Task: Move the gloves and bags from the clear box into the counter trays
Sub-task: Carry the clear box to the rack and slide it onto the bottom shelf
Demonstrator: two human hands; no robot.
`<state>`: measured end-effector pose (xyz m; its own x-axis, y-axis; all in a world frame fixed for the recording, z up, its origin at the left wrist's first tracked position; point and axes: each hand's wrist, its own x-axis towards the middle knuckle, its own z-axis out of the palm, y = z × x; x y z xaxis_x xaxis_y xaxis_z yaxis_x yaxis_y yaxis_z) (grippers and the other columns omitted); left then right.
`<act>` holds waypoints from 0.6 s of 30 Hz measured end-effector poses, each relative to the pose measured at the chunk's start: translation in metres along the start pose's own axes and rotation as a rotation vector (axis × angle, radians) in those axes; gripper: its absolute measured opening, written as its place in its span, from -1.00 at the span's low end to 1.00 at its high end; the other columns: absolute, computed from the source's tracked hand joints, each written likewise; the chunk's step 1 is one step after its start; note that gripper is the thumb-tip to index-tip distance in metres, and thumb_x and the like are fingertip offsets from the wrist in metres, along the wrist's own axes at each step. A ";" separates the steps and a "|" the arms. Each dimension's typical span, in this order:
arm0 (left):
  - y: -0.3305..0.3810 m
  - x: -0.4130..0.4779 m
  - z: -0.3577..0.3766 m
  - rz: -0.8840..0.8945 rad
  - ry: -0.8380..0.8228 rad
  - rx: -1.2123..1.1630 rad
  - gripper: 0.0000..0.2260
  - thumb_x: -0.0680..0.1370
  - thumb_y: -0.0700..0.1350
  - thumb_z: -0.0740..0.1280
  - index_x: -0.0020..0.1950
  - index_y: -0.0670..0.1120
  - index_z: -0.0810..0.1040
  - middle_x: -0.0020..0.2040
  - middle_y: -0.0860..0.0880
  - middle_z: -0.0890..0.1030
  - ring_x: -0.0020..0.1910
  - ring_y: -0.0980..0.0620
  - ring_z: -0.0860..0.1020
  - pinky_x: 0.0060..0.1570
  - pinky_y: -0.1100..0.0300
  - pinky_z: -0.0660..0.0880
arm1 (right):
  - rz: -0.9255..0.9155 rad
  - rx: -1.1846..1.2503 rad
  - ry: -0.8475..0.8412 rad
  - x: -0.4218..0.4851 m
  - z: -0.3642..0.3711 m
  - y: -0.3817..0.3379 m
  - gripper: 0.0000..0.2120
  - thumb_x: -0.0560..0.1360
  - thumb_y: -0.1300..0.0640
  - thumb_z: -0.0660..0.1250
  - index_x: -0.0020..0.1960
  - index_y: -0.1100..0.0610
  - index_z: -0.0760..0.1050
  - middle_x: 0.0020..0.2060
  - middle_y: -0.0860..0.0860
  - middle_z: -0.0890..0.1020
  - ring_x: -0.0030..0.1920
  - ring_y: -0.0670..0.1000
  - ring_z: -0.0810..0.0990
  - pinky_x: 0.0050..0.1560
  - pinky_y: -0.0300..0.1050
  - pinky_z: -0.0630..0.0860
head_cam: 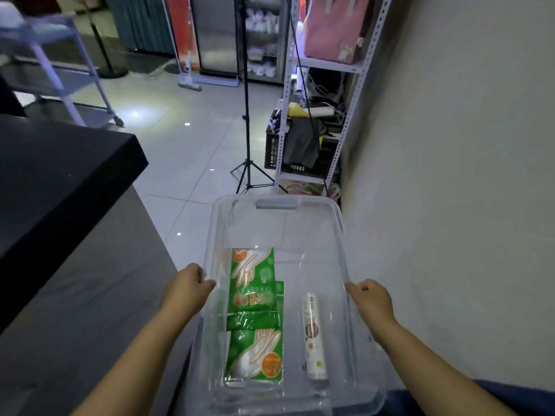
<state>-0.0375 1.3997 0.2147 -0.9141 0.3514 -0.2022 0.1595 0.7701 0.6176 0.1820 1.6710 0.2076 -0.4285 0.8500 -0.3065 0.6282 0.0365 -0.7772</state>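
A clear plastic box (277, 217) is held in front of me above the floor. My left hand (187, 282) grips its left rim and my right hand (371, 297) grips its right rim. Inside, on the left, lie green packs of disposable gloves (253, 276), one overlapping another (255, 355). A white roll of bags (313, 337) lies lengthwise on the right side of the box floor. No counter trays are in view.
A black-topped counter (60, 169) with a grey front runs along my left. A plain wall (450, 175) is close on the right. Ahead stand a tripod (247, 145), a white metal shelf rack (318, 121) with clutter, and a cart (60, 70) at far left.
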 end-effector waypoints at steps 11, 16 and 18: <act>0.012 0.163 -0.006 -0.124 0.067 -0.041 -0.86 0.44 -0.09 0.34 -0.24 -0.07 0.40 -0.31 -0.03 0.51 -0.30 -0.05 0.48 -0.33 0.12 0.38 | -0.058 -0.035 -0.072 0.156 0.078 -0.113 -0.69 0.43 0.08 0.38 -0.39 0.12 0.33 -0.43 0.02 0.43 -0.40 -0.01 0.40 -0.37 -0.15 0.33; 0.021 0.236 -0.025 -0.143 0.093 -0.052 -0.88 0.46 -0.09 0.32 -0.20 -0.09 0.42 -0.33 -0.01 0.48 -0.38 0.08 0.40 -0.45 0.20 0.24 | -0.079 -0.084 -0.097 0.212 0.114 -0.171 -0.75 0.43 0.07 0.38 -0.32 0.18 0.42 -0.36 0.06 0.50 -0.33 0.04 0.47 -0.27 -0.10 0.42; 0.027 0.263 -0.033 -0.158 0.093 -0.061 -0.89 0.47 -0.11 0.31 -0.19 -0.11 0.42 -0.33 -0.01 0.47 -0.38 0.09 0.38 -0.44 0.20 0.23 | -0.104 -0.084 -0.091 0.235 0.129 -0.194 -0.74 0.42 0.09 0.39 -0.34 0.16 0.39 -0.38 0.05 0.49 -0.35 0.03 0.45 -0.31 -0.11 0.38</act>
<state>-0.2864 1.4953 0.2027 -0.9569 0.1761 -0.2311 -0.0091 0.7770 0.6294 -0.1248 1.7959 0.2152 -0.5488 0.7884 -0.2778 0.6278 0.1694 -0.7597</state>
